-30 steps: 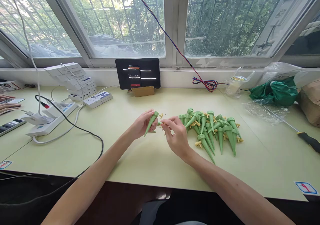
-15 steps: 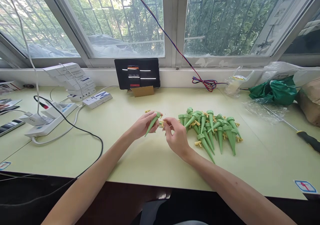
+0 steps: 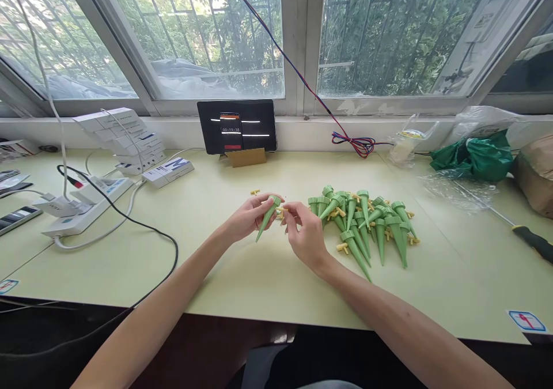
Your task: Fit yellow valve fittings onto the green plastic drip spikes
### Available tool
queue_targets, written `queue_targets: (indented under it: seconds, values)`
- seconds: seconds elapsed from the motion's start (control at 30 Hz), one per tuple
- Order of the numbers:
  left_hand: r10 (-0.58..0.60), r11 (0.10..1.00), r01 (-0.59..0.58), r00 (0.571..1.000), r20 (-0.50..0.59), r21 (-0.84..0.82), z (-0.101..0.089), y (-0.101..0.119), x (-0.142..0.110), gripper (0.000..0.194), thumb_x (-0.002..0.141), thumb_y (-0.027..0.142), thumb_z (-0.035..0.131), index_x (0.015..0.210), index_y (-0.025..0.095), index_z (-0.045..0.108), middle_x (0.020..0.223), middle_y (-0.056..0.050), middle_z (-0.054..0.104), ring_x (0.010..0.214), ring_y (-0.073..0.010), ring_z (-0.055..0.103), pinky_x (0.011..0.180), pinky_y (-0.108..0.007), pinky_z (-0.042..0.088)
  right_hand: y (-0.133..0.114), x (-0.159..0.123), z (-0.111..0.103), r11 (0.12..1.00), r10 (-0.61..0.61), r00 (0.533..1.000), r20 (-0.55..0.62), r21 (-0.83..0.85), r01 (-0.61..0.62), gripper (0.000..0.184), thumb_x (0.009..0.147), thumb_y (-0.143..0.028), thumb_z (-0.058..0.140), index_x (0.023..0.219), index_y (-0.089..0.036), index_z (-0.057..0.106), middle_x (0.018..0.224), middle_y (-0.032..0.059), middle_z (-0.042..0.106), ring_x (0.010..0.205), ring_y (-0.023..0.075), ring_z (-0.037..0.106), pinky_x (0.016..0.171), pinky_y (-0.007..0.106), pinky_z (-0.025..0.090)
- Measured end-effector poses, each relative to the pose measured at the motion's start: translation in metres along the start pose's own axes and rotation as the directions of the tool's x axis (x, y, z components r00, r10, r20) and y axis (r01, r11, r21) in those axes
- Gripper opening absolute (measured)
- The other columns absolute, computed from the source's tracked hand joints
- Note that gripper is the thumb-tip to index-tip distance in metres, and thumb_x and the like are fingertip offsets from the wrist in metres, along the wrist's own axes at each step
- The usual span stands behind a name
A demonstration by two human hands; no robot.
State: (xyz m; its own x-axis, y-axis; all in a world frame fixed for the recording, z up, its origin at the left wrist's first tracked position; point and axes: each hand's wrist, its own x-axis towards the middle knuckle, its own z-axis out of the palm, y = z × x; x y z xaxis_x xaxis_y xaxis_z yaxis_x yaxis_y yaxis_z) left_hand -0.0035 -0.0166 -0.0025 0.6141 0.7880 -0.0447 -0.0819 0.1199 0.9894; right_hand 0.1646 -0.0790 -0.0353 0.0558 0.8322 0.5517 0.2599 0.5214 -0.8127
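Observation:
My left hand (image 3: 247,219) is closed around a green plastic watering spike (image 3: 266,219), its capped end up and its point slanting down to the left. My right hand (image 3: 306,231) pinches a small yellow valve (image 3: 281,209) right beside the spike's cap. Whether the valve sits inside the cap I cannot tell. Another yellow valve (image 3: 255,192) lies on the table just beyond my left hand. To the right of my right hand is a heap of green spikes (image 3: 380,236), several with yellow valves on them.
A tablet (image 3: 259,127) showing a timer leans on a cardboard stand at the back. Left are a power strip (image 3: 90,207), white boxes (image 3: 168,173) and a black cable (image 3: 175,256). At right lie a green bag (image 3: 477,155) and a screwdriver (image 3: 533,244).
The spike in my left hand has shifted slightly right and turned more upright, bringing its cap against the valve in my right hand. The heap has not moved.

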Motion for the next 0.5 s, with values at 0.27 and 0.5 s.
queue_targets:
  seconds: [0.27,0.5]
  values:
    - [-0.024,0.998,0.024,1.0,-0.013,0.05,-0.0035,-0.0011,0.0003,0.04,0.091,0.049,0.063,0.117,0.018,0.064,0.069,-0.001,0.058,0.052,-0.0089,0.05,0.045,-0.019,0.034,0.0012,0.0003,-0.0006,0.999,0.028,0.999,0.015,0.022,-0.029,0.017,0.099,-0.028,0.047,0.1,-0.02,0.061,0.087,0.0048,0.067,0.072,0.0157,0.064,0.067,0.028,0.053]
    - [-0.019,0.999,0.019,1.0,-0.007,0.046,-0.0029,-0.0008,0.0005,0.044,0.089,0.048,0.066,0.121,0.017,0.064,0.071,-0.003,0.062,0.057,-0.0123,0.055,0.045,-0.019,0.037,0.0,0.0007,-0.0018,0.999,0.02,1.0,0.011,0.035,-0.02,0.015,0.098,-0.028,0.047,0.097,-0.021,0.061,0.084,0.0041,0.066,0.07,0.0155,0.063,0.065,0.028,0.053]
